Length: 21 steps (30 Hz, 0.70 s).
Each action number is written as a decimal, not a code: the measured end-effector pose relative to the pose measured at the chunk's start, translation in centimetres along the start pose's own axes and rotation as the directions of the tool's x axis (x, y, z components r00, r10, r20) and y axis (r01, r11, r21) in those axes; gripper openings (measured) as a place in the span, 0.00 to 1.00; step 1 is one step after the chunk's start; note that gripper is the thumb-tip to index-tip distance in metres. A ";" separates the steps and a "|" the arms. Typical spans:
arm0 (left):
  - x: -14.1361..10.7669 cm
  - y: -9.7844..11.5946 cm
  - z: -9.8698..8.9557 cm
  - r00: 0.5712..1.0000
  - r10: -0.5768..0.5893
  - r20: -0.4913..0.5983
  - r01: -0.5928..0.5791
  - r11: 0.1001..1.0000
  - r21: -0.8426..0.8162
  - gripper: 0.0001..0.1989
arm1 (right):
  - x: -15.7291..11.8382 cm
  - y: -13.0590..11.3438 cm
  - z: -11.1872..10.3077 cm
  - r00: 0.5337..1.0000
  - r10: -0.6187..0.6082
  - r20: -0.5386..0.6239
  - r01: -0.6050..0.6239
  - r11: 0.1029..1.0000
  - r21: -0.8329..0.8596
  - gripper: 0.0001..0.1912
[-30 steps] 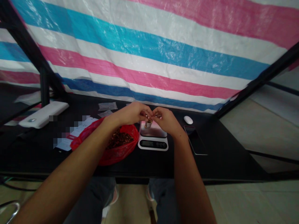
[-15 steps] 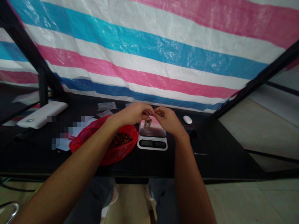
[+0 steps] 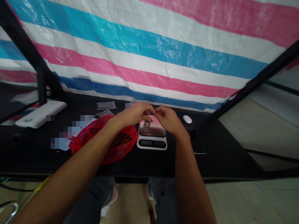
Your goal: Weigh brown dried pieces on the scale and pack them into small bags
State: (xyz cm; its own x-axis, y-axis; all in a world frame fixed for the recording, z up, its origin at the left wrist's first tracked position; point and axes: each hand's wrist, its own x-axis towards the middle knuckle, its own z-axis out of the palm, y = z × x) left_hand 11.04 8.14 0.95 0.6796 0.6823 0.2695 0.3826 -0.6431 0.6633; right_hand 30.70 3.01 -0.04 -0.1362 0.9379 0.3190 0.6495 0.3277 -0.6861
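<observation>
Above the kitchen scale (image 3: 153,132), my left hand (image 3: 141,112) and my right hand (image 3: 165,116) meet with their fingertips pinched together. Whatever they pinch is too small and hidden to name. Just under my left fingers is a small, pale, shiny piece (image 3: 147,123) with a brownish top. I cannot tell if it hangs from the fingers or rests on the scale's plate. Left of the scale, a red plastic bag (image 3: 116,155) lies open around dark reddish-brown small pieces (image 3: 122,139). My left forearm crosses over the bag and hides part of it.
Small clear plastic bags (image 3: 106,105) lie behind the red bag. A white mouse (image 3: 187,119) and a dark flat device (image 3: 198,141) are to the right. On the left lie a white power bank-like block (image 3: 42,114) and a paper sheet (image 3: 79,127). A striped sheet (image 3: 140,56) hangs behind.
The view has shifted very slightly. Both hands stay pinched together over the scale, with only a small shift of the fingers.
</observation>
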 end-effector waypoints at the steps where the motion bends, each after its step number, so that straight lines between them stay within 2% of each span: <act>1: -0.2 0.1 -0.2 1.000 -0.002 -0.009 0.002 0.999 -0.035 0.12 | 0.0 -0.1 0.0 1.000 0.005 -0.003 -0.005 1.000 -0.009 0.08; 3: -0.7 0.2 -0.5 0.999 0.003 -0.052 -0.006 0.999 -0.051 0.09 | 0.0 -0.1 -0.1 1.000 0.015 -0.018 -0.016 1.000 -0.025 0.08; 5: -1.5 0.3 -0.8 0.995 -0.015 -0.098 0.017 1.000 0.021 0.05 | -0.1 0.0 -0.4 0.999 0.032 -0.035 -0.034 0.999 -0.033 0.09; 7: -2.6 0.3 -0.8 0.992 -0.072 -0.104 0.084 0.989 0.118 0.06 | -0.3 0.1 -0.7 0.998 0.060 -0.010 -0.060 0.997 -0.047 0.09; 8: -3.1 0.4 -0.6 0.990 -0.108 -0.087 0.121 0.979 0.162 0.07 | -0.4 0.1 -1.0 0.996 0.078 0.038 -0.076 0.996 -0.056 0.09; 10: -4.1 0.4 0.0 0.985 -0.168 -0.043 0.174 0.953 0.249 0.08 | -0.8 -0.1 -1.5 0.969 0.132 0.208 -0.117 0.990 -0.082 0.07; 12: -4.7 0.6 0.8 0.977 -0.212 -0.022 0.207 0.920 0.333 0.09 | -1.3 -0.6 -1.9 0.905 0.176 0.387 -0.143 0.983 -0.113 0.07; 14: -5.0 0.7 1.5 0.968 -0.249 -0.029 0.241 0.892 0.383 0.09 | -1.8 -1.5 -2.0 0.855 0.182 0.485 -0.137 0.982 -0.126 0.07; 18: -5.0 0.6 2.5 0.951 -0.297 -0.085 0.306 0.869 0.389 0.10 | -2.9 -3.2 -1.0 0.839 0.142 0.526 -0.078 0.987 -0.142 0.04; 21: -5.0 0.5 2.8 0.953 -0.286 -0.102 0.303 0.872 0.384 0.10 | -3.5 -3.5 0.0 0.830 0.158 0.535 -0.029 0.970 -0.240 0.04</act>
State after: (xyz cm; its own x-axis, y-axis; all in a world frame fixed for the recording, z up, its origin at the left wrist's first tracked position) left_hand 9.61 3.47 -2.06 0.4738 0.8697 0.1383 0.7801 -0.4873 0.3924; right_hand 28.87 -1.44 1.26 -0.4108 0.8911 -0.1929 0.8140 0.2631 -0.5179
